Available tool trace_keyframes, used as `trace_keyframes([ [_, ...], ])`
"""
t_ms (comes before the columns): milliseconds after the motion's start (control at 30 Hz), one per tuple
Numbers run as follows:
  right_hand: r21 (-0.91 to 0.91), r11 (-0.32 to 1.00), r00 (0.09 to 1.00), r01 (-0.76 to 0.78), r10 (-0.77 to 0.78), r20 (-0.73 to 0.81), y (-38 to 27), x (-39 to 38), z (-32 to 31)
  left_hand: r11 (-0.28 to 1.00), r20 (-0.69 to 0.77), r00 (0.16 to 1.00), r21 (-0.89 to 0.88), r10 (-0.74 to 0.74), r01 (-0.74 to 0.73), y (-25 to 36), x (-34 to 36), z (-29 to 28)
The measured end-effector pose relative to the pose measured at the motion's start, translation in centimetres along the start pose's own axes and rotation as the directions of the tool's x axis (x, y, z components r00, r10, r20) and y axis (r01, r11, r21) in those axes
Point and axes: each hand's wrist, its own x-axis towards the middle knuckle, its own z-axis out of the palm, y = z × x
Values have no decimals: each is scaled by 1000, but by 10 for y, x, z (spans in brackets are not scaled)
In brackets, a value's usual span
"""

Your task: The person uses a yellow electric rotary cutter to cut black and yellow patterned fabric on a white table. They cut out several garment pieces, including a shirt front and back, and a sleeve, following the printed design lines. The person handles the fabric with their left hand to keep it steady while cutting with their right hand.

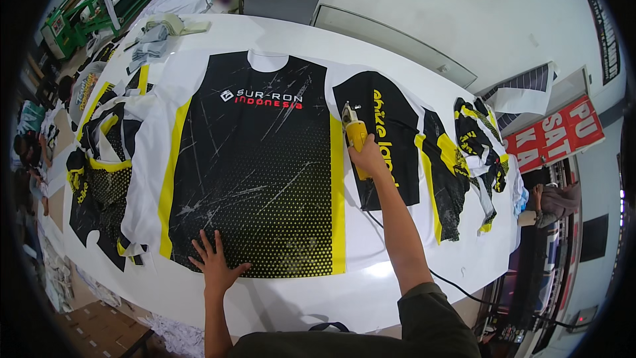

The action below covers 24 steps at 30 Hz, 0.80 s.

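Near the front edge of the white tabletop [285, 305], the lower left corner of a large black-and-yellow panel [248, 159] is touched by the left hand [216, 268], its grip spread wide. Between that panel and a black piece with yellow lettering [392, 132], a yellow corded tool [356, 134] is held in the grip of the right hand [369, 159]. Patterned cloth pieces [109, 172] are bunched toward the tabletop's left edge.

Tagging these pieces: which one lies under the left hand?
The big black panel with the scooped neckline; the left hand rests on its lower left corner. The other pieces lie to either side.
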Motion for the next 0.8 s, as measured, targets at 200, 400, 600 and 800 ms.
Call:
trace_keyframes([
  [200, -68, 996, 997, 51, -54, -54, 6, 25, -10, 999, 26, 1000, -31, -8, 9, 12, 5, 8],
  [400, -48, 995, 996, 82, -84, -39, -9, 48, -2, 999, 41, 998, -11, -42, 42, 7, 6, -1],
  [600, -49, 994, 995, 96, -98, -36, -16, 79, 2, 999, 42, 998, 13, -40, 39, 4, 9, -1],
  [800, -54, 995, 996, 85, -86, -16, -30, 100, -1, 999, 52, 997, 14, -51, 50, 3, 10, -1],
])
